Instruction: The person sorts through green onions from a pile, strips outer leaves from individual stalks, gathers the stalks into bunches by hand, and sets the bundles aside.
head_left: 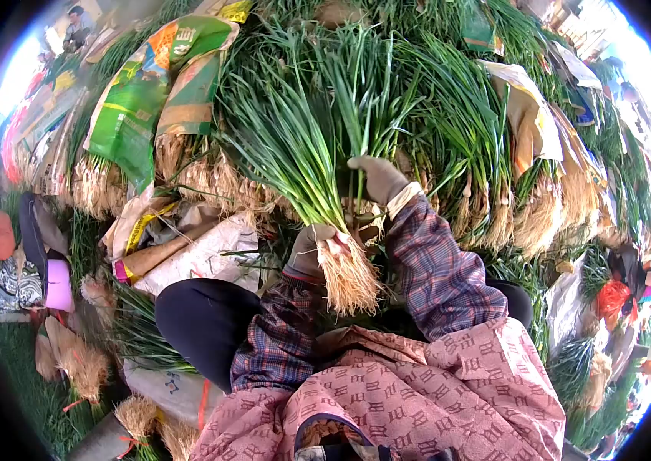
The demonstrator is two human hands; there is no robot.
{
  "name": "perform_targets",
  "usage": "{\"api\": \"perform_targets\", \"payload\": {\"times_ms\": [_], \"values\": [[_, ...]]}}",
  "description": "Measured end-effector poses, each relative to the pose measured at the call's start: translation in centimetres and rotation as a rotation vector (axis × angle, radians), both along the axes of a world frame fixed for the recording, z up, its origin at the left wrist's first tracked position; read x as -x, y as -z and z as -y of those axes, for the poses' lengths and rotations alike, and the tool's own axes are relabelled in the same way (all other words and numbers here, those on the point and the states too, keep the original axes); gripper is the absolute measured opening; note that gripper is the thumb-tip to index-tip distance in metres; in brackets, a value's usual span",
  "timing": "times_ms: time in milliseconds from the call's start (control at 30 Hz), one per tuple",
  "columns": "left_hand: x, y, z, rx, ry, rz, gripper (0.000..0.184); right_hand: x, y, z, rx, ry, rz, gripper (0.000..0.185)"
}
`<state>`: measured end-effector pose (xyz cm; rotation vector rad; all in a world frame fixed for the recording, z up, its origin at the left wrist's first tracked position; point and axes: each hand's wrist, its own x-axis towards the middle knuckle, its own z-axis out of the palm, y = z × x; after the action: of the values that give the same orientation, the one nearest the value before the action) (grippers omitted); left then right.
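A bunch of green-leaved plants (306, 173) with pale, stringy roots is held upright in front of me, roots toward my lap. My gloved left hand (310, 250) is wrapped round its white lower stems, just above the roots. To the right, my gloved right hand (379, 180) has its fingers closed round some green stalks beside the bunch. The ends of those stalks are partly hidden behind the bunch.
Rows of similar plants (471, 131) lie beyond my hands, roots toward me. Printed sacks (133, 107) cover some at the left, and a pale sack (521, 104) lies at the right. Tied bundles (83, 361) rest at the lower left. People are partly visible at both edges.
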<state>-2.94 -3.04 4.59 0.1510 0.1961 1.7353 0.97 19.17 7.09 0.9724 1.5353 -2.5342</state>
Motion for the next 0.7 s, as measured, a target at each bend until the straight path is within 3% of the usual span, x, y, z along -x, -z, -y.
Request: {"api": "perform_targets", "payload": {"times_ms": [33, 100, 167, 233, 300, 333, 367, 400, 467, 533, 567, 633, 700], "values": [[0.0, -1.3, 0.2, 0.042, 0.042, 0.019, 0.027, 0.3, -2.2, 0.6, 0.286, 0.202, -0.040, 0.028], [0.3, -3.3, 0.6, -0.007, 0.073, -0.047, 0.020, 0.0, -4.0, 0.7, 0.380, 0.144, -0.156, 0.030], [0.9, -0.9, 0.7, -0.095, 0.060, -0.128, 0.014, -1.0, -4.8, 0.0, 0.332, 0.186, -0.101, 0.028], [2.2, 7.0, 0.5, -0.166, 0.004, -0.222, 0.013, -2.0, -5.0, -1.0, 0.388, 0.145, -0.165, 0.023], [2.1, 6.1, 1.0, -0.039, -0.045, -0.264, 0.015, -2.6, -4.4, -1.4, 0.391, 0.052, -0.177, 0.024], [1.6, 4.6, 1.0, 0.006, -0.078, -0.264, 0.016, -2.5, -3.6, -0.7, -0.154, -0.134, -0.186, 0.025], [1.2, 1.9, 1.3, 0.067, -0.074, -0.265, 0.016, -2.4, -3.9, 0.7, -0.251, -0.166, -0.106, 0.030], [1.3, 3.5, 0.9, 0.033, -0.051, -0.252, 0.017, -2.1, -4.2, 2.3, -0.266, -0.162, 0.004, 0.034], [0.4, 2.2, 0.3, -0.067, -0.065, -0.111, 0.021, -1.7, -3.9, 4.5, -0.282, -0.227, 0.179, 0.044], [0.3, 2.3, 0.4, -0.082, -0.080, -0.083, 0.022, -2.1, -4.2, 3.9, -0.243, -0.541, 0.271, 0.064], [0.8, 4.0, 0.6, -0.080, -0.092, -0.099, 0.022, -3.4, -3.3, 4.8, -0.621, -0.366, -0.009, 0.065], [0.9, 2.8, 0.4, -0.067, -0.057, -0.067, 0.021, -5.5, -1.3, 3.7, -0.241, -0.623, -0.123, 0.065], [0.2, -0.4, 0.1, 0.020, -0.047, 0.022, 0.030, -8.1, -0.7, 3.9, -0.082, -0.677, 0.035, 0.037]]}}
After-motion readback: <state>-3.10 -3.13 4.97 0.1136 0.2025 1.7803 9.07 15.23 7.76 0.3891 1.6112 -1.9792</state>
